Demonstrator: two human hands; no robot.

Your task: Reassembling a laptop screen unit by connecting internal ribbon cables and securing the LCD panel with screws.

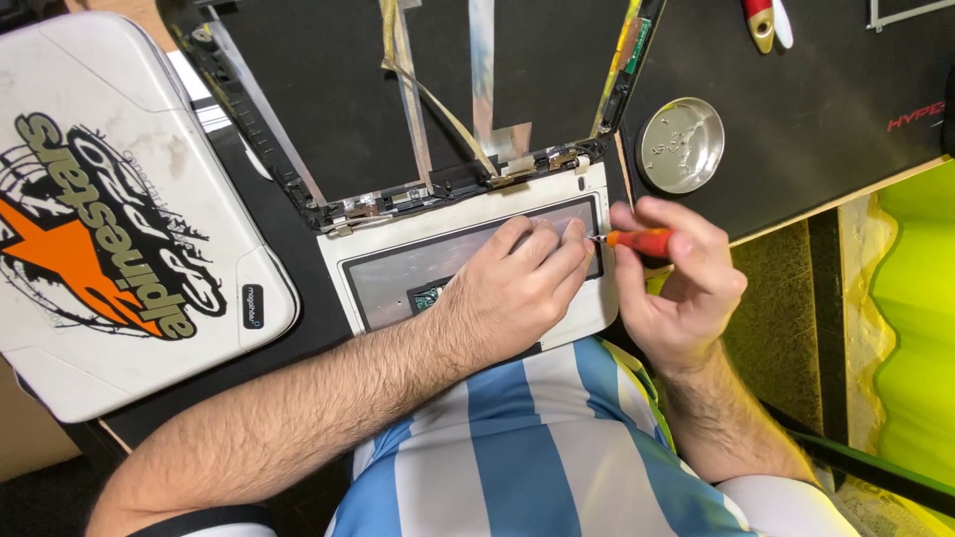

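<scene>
On the black mat (816, 119), hands steady laptop base (398, 268), gripping screwdriver (642, 240).

Black desk mat (816, 129), opened white laptop (468, 214), round metal dish (680, 144), white stickered lid (109, 209)

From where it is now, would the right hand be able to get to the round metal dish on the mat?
Probably yes. The right hand grips an orange screwdriver at the laptop base, and the round metal dish sits just beyond it on the black mat with nothing between. It would carry the screwdriver along.
</scene>
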